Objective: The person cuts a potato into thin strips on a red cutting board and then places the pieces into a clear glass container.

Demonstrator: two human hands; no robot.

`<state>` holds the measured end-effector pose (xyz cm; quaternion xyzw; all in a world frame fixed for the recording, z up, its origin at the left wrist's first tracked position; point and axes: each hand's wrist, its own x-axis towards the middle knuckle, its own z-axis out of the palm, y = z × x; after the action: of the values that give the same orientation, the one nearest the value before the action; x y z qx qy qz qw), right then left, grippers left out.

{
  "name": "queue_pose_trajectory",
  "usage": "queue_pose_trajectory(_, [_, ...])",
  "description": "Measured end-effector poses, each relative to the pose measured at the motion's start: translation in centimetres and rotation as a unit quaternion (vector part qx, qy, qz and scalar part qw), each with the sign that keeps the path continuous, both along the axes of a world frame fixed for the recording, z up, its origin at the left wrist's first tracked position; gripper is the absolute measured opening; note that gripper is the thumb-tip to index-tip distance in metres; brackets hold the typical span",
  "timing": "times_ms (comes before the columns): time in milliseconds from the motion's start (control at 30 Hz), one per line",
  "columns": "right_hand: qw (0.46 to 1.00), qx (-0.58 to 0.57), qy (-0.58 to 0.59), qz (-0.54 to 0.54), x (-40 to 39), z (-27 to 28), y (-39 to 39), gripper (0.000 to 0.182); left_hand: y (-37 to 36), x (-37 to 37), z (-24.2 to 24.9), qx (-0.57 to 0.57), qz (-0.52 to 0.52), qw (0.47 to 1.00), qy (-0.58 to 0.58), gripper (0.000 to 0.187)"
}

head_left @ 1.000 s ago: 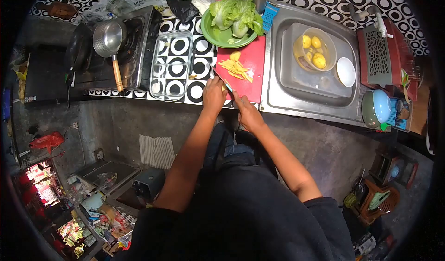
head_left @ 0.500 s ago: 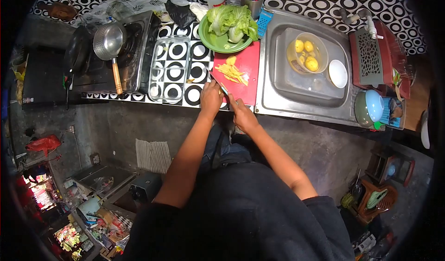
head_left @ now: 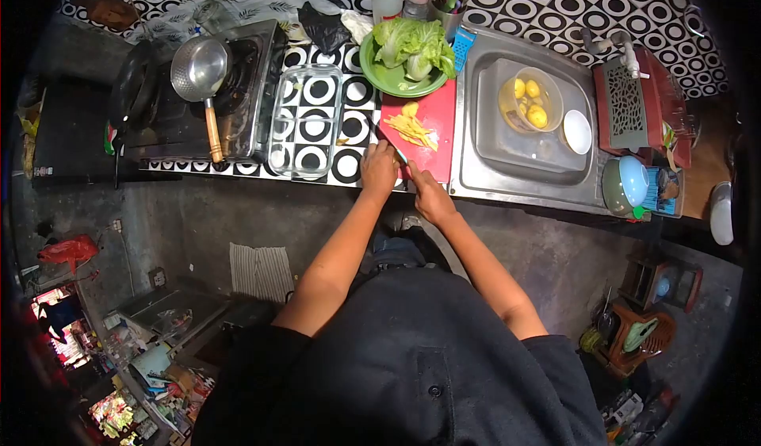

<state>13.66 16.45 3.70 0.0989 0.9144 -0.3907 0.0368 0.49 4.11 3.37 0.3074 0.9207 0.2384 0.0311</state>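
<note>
A red cutting board lies on the patterned counter beside the sink, with a heap of yellow cut strips on it. My left hand rests at the board's near left corner, fingers curled on a small yellow piece that is mostly hidden. My right hand is just to its right at the counter edge, gripping a knife with a teal handle. The dark blade points up and left past my left hand.
Behind the board stands a green plate of lettuce. A glass baking dish and a stove with a metal strainer lie left. The sink holds a bowl of yellow potatoes and a white bowl.
Both hands stay together at the board's near edge with the knife between them. The view has shifted slightly; nothing else has moved.
</note>
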Motion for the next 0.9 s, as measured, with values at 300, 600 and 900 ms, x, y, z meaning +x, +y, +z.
queue_pose_trajectory(300, [1.000, 0.010, 0.004, -0.023, -0.6, 0.0, -1.5, 0.080, -0.5, 0.0, 0.5, 0.008, -0.014, 1.000, -0.022, 0.027])
queue_pose_trajectory(600, [0.998, 0.027, 0.041, -0.045, -1.7, -0.9, -2.6, 0.080, -0.9, -0.4, -0.4, -0.002, -0.027, 1.000, -0.007, 0.026])
queue_pose_trajectory(900, [0.996, 0.059, 0.045, -0.043, -2.4, 1.6, -0.5, 0.072, -1.2, -0.9, -0.5, 0.025, -0.025, 0.998, -0.049, 0.037])
